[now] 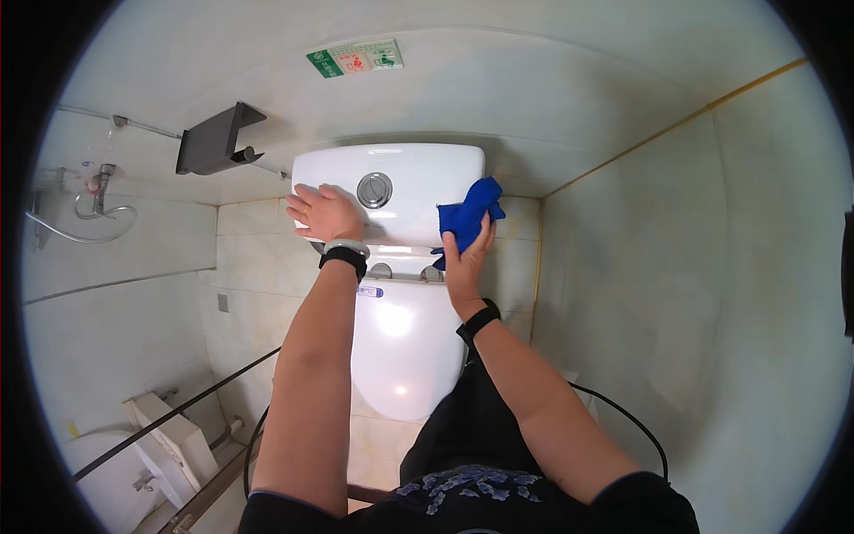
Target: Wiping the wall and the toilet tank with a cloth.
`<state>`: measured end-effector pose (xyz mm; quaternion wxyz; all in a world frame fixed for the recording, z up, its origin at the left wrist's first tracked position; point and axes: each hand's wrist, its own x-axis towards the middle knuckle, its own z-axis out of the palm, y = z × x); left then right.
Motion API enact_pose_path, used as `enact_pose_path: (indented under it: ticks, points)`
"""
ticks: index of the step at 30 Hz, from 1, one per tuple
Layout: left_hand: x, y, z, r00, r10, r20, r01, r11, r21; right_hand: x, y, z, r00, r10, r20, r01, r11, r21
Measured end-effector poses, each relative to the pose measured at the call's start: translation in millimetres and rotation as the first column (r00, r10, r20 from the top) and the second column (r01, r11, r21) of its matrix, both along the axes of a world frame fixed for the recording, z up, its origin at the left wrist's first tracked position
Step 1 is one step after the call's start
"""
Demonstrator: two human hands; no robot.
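My left hand [328, 215] lies with spread fingers on the left part of the white toilet tank lid [413, 163], holding nothing. Around the tank's right front corner, my right hand [468, 257] grips a blue cloth [470, 213], which drapes over the lid's edge. Between the hands, left of the lid's middle, sits the round chrome flush button [374, 190]. Below the tank, the white toilet seat cover [407, 347] is down, with its round hinge caps at the back.
A dark grey toilet paper holder [212, 141] and a metal valve with a hose [101, 190] are on the left. A sign [357, 58] is on the wall behind. A white washbasin [107, 467] stands lower left; a tiled wall [634, 267] rises at right.
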<state>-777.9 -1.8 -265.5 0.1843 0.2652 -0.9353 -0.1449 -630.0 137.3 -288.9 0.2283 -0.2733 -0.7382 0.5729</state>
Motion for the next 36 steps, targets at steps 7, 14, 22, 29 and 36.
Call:
enact_pose_path:
  ticks: [7,14,22,29,36]
  points:
    - [20,-9,20,0.921,-0.389,0.036,0.391,0.918,-0.075,-6,35,-84,0.998,-0.016,-0.068,-0.049,0.532,-0.845]
    - [49,97,37,0.538,-0.831,0.143,0.841,0.516,-0.161,-13,38,-82,0.981,0.049,0.189,0.102,0.697,-0.710]
    - [56,113,26,0.612,-0.769,0.188,0.786,0.563,-0.256,-35,71,21,0.987,0.161,0.007,-0.138,0.869,-0.474]
    - [58,114,22,0.619,-0.767,0.167,0.779,0.573,-0.255,-73,78,-45,0.998,0.066,0.021,-0.053,0.917,-0.396]
    - [58,115,23,0.614,-0.770,0.172,0.778,0.554,-0.296,-90,77,-187,0.976,0.089,0.200,-0.002,0.916,-0.400]
